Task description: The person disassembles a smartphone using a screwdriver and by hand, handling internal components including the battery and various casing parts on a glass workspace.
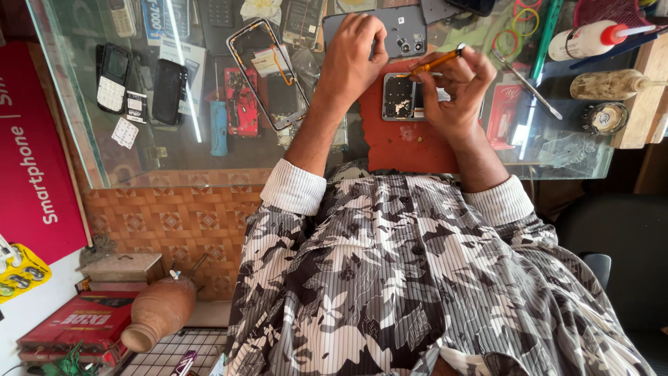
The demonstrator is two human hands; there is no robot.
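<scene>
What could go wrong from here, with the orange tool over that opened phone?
The orange-handled tool in the right hand points at the opened phone; a slip might scratch its exposed insides. The left hand rests on the grey back cover, possibly nudging it. Small bits on the red mat near the glass edge may roll off.

Orange screwdriver (435,63); red mat (396,139); grey phone back (407,31).

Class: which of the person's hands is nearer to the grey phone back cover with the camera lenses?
Left. The left hand rests on the grey back cover, fingers touching it. The right hand is apart, holding a screwdriver over the opened phone.
</scene>
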